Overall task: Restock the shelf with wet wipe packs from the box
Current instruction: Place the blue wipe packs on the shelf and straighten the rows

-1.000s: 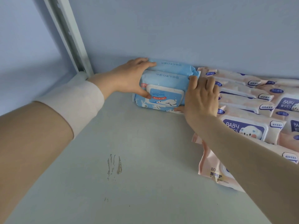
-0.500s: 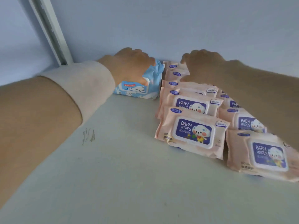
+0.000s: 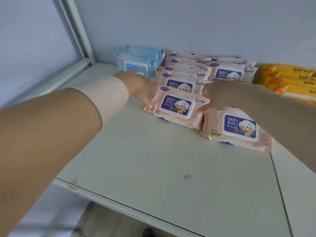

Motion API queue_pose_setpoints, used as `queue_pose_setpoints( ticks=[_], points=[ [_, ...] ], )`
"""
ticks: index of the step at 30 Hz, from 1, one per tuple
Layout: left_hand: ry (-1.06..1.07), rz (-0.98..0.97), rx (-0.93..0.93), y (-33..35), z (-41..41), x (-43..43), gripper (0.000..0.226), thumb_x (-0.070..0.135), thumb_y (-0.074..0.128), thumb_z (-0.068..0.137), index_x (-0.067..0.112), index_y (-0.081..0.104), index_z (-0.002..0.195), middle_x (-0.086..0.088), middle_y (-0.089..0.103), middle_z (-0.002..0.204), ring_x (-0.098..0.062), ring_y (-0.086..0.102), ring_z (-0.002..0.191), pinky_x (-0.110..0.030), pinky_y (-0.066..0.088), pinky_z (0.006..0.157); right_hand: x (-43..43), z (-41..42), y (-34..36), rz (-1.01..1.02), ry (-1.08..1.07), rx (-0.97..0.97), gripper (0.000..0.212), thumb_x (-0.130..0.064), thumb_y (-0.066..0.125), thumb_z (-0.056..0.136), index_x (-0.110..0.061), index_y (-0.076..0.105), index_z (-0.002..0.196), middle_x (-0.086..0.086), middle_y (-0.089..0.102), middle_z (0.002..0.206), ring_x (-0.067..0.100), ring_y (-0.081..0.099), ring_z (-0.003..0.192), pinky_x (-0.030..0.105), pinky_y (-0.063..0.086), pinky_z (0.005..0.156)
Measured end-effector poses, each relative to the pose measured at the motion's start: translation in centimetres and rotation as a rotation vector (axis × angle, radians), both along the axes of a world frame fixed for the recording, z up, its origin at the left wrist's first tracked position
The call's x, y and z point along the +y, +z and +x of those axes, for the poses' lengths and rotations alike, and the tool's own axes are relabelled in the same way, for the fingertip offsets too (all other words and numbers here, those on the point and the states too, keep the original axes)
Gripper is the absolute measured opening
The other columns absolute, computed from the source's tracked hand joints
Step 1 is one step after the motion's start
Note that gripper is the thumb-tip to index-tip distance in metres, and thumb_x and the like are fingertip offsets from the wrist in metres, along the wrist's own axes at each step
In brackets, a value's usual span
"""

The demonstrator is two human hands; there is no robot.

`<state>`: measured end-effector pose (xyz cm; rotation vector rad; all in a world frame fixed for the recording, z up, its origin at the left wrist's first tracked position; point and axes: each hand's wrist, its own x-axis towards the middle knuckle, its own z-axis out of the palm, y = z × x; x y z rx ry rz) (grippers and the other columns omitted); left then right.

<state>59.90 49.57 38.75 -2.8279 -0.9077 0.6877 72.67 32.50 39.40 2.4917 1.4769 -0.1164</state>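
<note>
**ops:** hands?

**me:** I see both on the front peach-pink plastic wet wipe pack [image 3: 176, 106], the one with the purple "BABY WIPES" label. The left hand [image 3: 136, 86] is at its left edge. Its fingers [image 3: 147, 102] are straight, with the tips touching the pack, not wrapped round it. The right hand [image 3: 220, 96] is at its right edge, also extended, with one fingertip on the pack. It's blurry, but I see no curl in either hand.

**ops:** where's the pack?

**me:** On the flat white shelf [image 3: 153, 159], tilted and leaning back on the row of matching pink packs [image 3: 181, 72] behind it. A second pink front pack [image 3: 239, 129] lies just beside it, partly under the right forearm.

**ops:** anything else?

**me:** Light-blue wipe packs [image 3: 138, 63] stand at the back left, touching the pink row. Yellow-orange wipe packs [image 3: 290, 79] are at the far right. A white upright post [image 3: 77, 31] stands in the back-left corner.
</note>
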Motion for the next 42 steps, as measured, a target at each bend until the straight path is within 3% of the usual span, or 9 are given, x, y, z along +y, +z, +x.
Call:
queue_pose_setpoints(
  ticks=[3, 8, 12, 15, 19, 25, 30, 35, 42],
  points=[
    [-0.060, 0.050, -0.173, -0.3, 0.0, -0.5, 0.086, 0.054, 0.071, 0.071, 0.016, 0.034, 0.139, -0.011, 0.047, 0.138, -0.032, 0.047, 0.125, -0.041, 0.041, 0.095, -0.6, -0.2, -0.9, 0.009, -0.032, 0.026, 0.079, -0.066, 0.064, 0.070, -0.008, 0.049, 0.122, 0.011, 0.056, 0.116, 0.031, 0.051, 0.110, 0.039, 0.045, 0.088],
    [-0.202, 0.014, -0.282, -2.8, 0.7, -0.3, 0.096, 0.052, 0.077, 0.064, 0.017, 0.030, 0.141, -0.008, 0.041, 0.141, -0.029, 0.041, 0.129, -0.046, 0.042, 0.099, 0.1, -0.4, -3.5, 0.123, -0.101, 0.002, 0.092, -0.065, 0.070, 0.064, -0.009, 0.043, 0.131, 0.009, 0.051, 0.121, 0.031, 0.039, 0.120, 0.039, 0.038, 0.099],
    [-0.211, 0.082, -0.448, -3.8, 0.5, 0.9, 0.101, 0.052, 0.078, 0.061, 0.013, 0.032, 0.141, -0.011, 0.038, 0.133, -0.028, 0.036, 0.127, -0.043, 0.043, 0.098, 0.6, 0.3, -4.5, 0.314, -0.106, -0.083, 0.077, -0.044, 0.075, 0.072, -0.012, 0.038, 0.132, 0.009, 0.047, 0.123, 0.029, 0.033, 0.119, 0.035, 0.035, 0.099],
    [-0.245, 0.185, -0.568, -3.9, 1.5, 2.5, 0.082, 0.038, 0.077, 0.071, 0.010, 0.038, 0.137, -0.013, 0.039, 0.126, -0.030, 0.037, 0.122, -0.042, 0.044, 0.093, 1.9, 0.8, -5.1, 0.383, -0.113, -0.191, 0.072, -0.031, 0.075, 0.076, -0.011, 0.035, 0.132, 0.012, 0.044, 0.126, 0.030, 0.033, 0.119, 0.034, 0.034, 0.098],
    [-0.280, 0.136, -0.589, -4.3, 2.3, 4.2, 0.096, 0.041, 0.080, 0.064, 0.012, 0.032, 0.142, -0.014, 0.030, 0.143, -0.032, 0.030, 0.131, -0.044, 0.038, 0.103, 3.1, 1.2, -5.6, 0.422, -0.168, -0.092, 0.081, -0.043, 0.073, 0.074, -0.012, 0.031, 0.137, 0.013, 0.040, 0.130, 0.031, 0.031, 0.122, 0.035, 0.031, 0.101],
    [-0.381, 0.033, -0.476, -3.4, 2.7, 5.2, 0.113, 0.053, 0.076, 0.064, 0.018, 0.012, 0.150, 0.000, 0.011, 0.158, -0.018, 0.016, 0.145, -0.034, 0.022, 0.115, 3.3, 0.5, -6.4, 0.431, -0.242, -0.004, 0.107, -0.062, 0.068, 0.067, -0.017, 0.013, 0.147, 0.014, 0.034, 0.136, 0.032, 0.027, 0.128, 0.037, 0.026, 0.109],
    [-0.380, 0.094, -0.584, -4.4, 3.7, 5.5, 0.106, 0.047, 0.080, 0.061, 0.010, 0.028, 0.145, -0.010, 0.032, 0.146, -0.027, 0.033, 0.135, -0.040, 0.033, 0.110, 4.8, 1.7, -6.3, 0.459, -0.262, -0.068, 0.095, -0.056, 0.070, 0.069, -0.015, 0.024, 0.142, 0.012, 0.038, 0.133, 0.031, 0.030, 0.125, 0.035, 0.027, 0.104],
    [-0.365, 0.262, -0.695, -5.8, 5.6, 6.1, 0.099, 0.033, 0.089, 0.047, 0.005, 0.044, 0.130, -0.021, 0.053, 0.121, -0.039, 0.057, 0.103, -0.045, 0.052, 0.080, 6.9, 3.5, -6.4, 0.461, -0.295, -0.110, 0.100, -0.051, 0.072, 0.070, -0.014, 0.016, 0.144, 0.013, 0.037, 0.132, 0.031, 0.031, 0.123, 0.035, 0.026, 0.102],
    [-0.394, 0.118, -0.641, -4.0, 5.3, 6.6, 0.100, 0.048, 0.077, 0.064, 0.012, 0.030, 0.145, -0.008, 0.028, 0.152, -0.028, 0.032, 0.138, -0.041, 0.014, 0.116, 6.3, 4.3, -6.5, 0.468, -0.267, -0.114, 0.108, -0.052, 0.071, 0.071, -0.014, 0.007, 0.149, 0.014, 0.038, 0.136, 0.032, 0.030, 0.124, 0.036, 0.026, 0.106]
  ],
)
